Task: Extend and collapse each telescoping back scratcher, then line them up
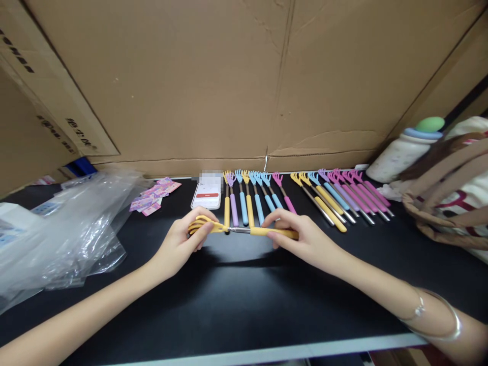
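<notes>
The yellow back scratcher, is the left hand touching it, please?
Touching. The head view shows the left hand pinching the yellow back scratcher at its claw end.

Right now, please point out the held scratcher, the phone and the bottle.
scratcher [257, 231]: head view, on its yellow handle.
phone [206, 195]: head view, on its screen.
bottle [400, 156]: head view, on its white body.

Held scratcher [256, 231] before scratcher rows [249, 207]; phone [206, 196] left of them; bottle [400, 155] right.
</notes>
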A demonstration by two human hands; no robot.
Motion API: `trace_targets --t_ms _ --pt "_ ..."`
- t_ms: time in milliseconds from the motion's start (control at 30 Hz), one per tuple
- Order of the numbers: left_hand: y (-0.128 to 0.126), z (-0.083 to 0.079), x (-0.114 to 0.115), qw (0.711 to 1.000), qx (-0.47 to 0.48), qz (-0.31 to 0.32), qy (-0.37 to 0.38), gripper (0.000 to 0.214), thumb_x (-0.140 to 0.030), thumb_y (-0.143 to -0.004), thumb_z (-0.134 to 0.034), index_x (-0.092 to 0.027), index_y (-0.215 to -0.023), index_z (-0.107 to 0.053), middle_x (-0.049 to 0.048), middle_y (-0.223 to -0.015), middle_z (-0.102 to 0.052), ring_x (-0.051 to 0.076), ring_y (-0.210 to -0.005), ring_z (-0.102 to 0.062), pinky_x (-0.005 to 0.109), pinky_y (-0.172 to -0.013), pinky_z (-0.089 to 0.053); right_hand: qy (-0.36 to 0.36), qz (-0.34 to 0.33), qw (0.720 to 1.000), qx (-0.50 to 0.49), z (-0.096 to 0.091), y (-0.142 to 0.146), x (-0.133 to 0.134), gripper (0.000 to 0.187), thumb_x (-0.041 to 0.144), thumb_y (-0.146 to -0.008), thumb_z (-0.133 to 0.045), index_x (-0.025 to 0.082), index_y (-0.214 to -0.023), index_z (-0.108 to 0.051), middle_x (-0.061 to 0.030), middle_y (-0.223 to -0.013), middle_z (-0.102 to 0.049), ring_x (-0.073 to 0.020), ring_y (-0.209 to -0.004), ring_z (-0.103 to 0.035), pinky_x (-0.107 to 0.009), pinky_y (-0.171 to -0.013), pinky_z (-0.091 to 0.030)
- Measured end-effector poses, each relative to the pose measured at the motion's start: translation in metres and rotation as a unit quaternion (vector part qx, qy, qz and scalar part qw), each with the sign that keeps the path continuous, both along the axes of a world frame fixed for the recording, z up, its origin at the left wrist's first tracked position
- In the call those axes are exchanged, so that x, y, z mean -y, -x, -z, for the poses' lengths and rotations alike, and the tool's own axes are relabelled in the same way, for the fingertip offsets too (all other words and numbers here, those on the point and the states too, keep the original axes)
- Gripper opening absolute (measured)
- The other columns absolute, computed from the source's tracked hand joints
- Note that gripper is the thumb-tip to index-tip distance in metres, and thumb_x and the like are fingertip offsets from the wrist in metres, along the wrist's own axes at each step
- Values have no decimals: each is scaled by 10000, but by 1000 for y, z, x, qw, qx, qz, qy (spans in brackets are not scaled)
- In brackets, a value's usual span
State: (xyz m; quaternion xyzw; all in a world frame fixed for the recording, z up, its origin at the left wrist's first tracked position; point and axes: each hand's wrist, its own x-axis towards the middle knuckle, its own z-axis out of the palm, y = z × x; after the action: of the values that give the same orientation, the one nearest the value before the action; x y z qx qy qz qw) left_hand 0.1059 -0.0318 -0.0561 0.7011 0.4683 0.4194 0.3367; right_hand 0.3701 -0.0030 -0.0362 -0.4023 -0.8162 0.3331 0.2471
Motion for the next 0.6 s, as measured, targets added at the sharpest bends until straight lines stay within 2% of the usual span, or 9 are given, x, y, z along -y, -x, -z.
trace_targets --t_ms 100,267,467,600 --pt "2 -1 -4 999 39 -9 1 213 -390 -904 -455 -184 -900 -511 -95 -473 -383 68 -402 -370 184 -459 -319 85 5 991 -104 -8 -3 -4 207 400 -853 -522 196 -881 -509 8 -680 -648 -69 -431 -493 -200 -436 -378" --pt "6 1 -11 995 83 -45 -17 211 -393 -894 -473 -184 -903 -507 -93 -481 -405 67 -410 -382 180 -460 -312 119 53 966 -223 -9 -7 -12 216 404 -845 -526 191 -864 -497 31 -631 -600 -54 -384 -468 -200 -411 -344" --pt "4 3 -6 998 15 -44 -45 209 -380 -905 -457 -179 -915 -512 -86 -493 -417 72 -436 -403 192 -496 -333 206 52 945 -247 9 0 -13 187 381 -864 -488 196 -837 -488 65 -562 -490 -61 -428 -427 -202 -429 -322" --pt "4 5 -5 999 16 -31 -38 218 -386 -907 -447 -175 -900 -502 -84 -494 -419 76 -433 -411 197 -493 -347 189 34 953 -235 15 0 -13 166 358 -857 -523 196 -852 -486 92 -485 -426 -55 -411 -376 -208 -461 -300"
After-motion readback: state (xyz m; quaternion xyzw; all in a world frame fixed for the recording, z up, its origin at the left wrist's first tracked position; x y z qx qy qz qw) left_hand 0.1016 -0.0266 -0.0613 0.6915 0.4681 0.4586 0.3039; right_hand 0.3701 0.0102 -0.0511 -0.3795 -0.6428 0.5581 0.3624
